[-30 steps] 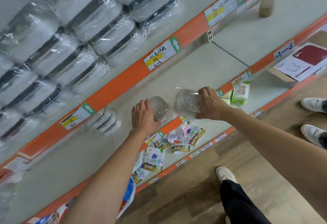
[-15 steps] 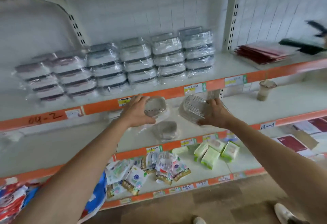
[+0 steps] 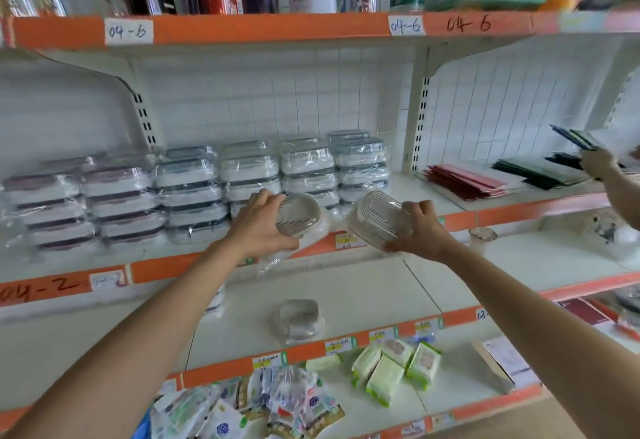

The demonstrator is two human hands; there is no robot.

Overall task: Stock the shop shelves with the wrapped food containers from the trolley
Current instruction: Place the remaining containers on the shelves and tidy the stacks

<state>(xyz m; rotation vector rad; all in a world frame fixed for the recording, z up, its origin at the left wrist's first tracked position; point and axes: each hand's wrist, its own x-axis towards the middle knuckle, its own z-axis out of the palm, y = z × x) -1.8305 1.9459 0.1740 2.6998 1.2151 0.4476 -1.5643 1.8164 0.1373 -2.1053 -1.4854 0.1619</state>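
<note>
the left hand is curled over an oval tub, its grip wrapping the near side, with loose wrap trailing below. the tub's long axis runs left to right and tips up toward the stacks of wrapped containers on the mid shelf. it hangs at that shelf's front edge, just in front of the right-hand stacks. the right hand holds a rectangular tub from its right end, thumb beneath, the lid face tilted toward the camera and its long axis slanting down to the right. this one sits right of the stacks, level with the bare patch of shelf beside them, so the right hand looks nearer to open room. the stacks fill the shelf's left part nearly to the front, so the oval tub likely has to go on top or shift right. one more wrapped tub lies on the shelf below the stacks. far right of them, another person's hand handles dark flat packs.
</note>
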